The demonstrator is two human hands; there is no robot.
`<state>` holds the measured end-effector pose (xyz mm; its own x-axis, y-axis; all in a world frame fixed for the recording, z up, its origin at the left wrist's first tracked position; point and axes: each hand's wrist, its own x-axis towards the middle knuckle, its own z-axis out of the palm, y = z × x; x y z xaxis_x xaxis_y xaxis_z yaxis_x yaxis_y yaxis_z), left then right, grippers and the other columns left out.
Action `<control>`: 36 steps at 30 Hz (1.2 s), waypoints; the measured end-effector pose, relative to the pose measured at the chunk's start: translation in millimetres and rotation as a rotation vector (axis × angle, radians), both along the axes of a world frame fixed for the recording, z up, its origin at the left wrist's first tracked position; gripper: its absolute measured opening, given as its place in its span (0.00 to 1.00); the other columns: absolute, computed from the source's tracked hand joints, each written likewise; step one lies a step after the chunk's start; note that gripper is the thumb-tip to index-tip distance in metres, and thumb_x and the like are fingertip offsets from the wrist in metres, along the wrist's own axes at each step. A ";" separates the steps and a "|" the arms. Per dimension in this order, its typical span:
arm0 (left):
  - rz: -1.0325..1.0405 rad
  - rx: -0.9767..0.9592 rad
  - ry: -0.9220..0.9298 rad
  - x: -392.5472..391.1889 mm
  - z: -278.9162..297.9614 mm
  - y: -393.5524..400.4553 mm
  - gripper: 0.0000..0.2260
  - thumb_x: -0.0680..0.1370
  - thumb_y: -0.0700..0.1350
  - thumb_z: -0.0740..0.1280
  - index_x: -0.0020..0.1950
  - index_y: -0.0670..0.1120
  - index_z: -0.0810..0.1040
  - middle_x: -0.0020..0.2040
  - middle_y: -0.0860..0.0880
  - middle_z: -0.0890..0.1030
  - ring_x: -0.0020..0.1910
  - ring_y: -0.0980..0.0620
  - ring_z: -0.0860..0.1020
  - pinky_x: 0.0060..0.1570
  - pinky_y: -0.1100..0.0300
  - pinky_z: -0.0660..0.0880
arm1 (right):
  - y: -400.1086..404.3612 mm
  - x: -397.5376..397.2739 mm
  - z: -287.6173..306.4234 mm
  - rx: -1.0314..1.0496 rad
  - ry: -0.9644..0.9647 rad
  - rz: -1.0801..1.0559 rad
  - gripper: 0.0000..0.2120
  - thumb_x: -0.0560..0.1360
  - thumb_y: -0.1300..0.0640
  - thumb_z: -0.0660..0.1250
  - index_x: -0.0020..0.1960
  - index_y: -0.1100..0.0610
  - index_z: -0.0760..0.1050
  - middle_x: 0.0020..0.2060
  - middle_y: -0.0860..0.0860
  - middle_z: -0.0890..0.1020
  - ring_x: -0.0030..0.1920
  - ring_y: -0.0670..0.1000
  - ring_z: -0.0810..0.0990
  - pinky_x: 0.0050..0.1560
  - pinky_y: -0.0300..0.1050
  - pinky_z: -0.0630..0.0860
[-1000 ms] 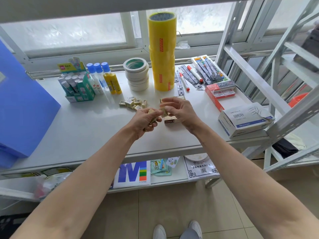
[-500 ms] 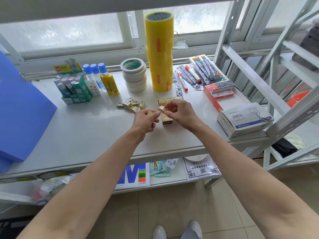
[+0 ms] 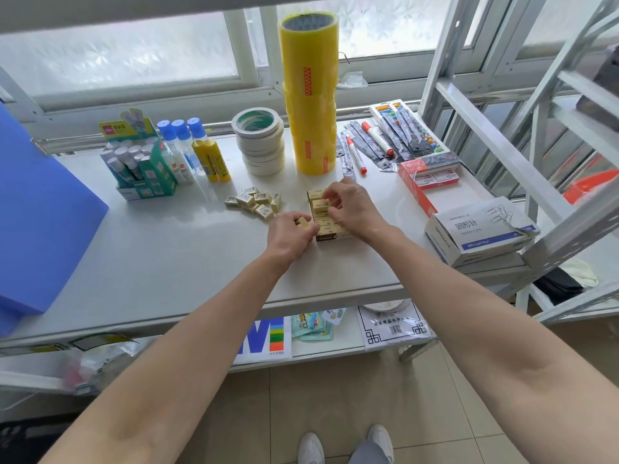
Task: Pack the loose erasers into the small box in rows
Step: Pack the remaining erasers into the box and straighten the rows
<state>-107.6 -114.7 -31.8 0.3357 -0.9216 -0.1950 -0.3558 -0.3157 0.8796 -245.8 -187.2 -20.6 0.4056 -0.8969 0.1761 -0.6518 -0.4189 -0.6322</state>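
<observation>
A small tan box (image 3: 324, 236) lies on the white table (image 3: 167, 256), with a row of cream erasers inside it. My right hand (image 3: 351, 207) is over the box's right side, its fingertips pinching an eraser (image 3: 320, 205) that sits tilted in the box. My left hand (image 3: 290, 232) rests just left of the box, closed around another eraser (image 3: 304, 222). A loose pile of several erasers (image 3: 254, 201) lies on the table to the left of the box.
Behind stand a tall stack of yellow tape rolls (image 3: 310, 95), white tape rolls (image 3: 259, 142), glue bottles (image 3: 197, 152) and a green display box (image 3: 140, 169). A blue folder (image 3: 40, 212) fills the left; a red box (image 3: 425, 177), markers and a paperclip box (image 3: 479, 229) lie right.
Both hands moved forward and down from mid-air to the box. My right hand now presses an eraser into the box; my left hand still holds one beside it.
</observation>
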 end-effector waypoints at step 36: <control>-0.129 0.066 0.640 9.3 35.1 20.4 0.27 0.83 0.60 0.51 0.55 0.40 0.79 0.32 0.43 0.79 0.24 0.53 0.70 0.20 0.65 0.63 | 44.1 11.3 24.4 0.470 -0.467 0.177 0.10 0.77 0.53 0.68 0.46 0.59 0.80 0.37 0.59 0.83 0.32 0.50 0.80 0.36 0.43 0.77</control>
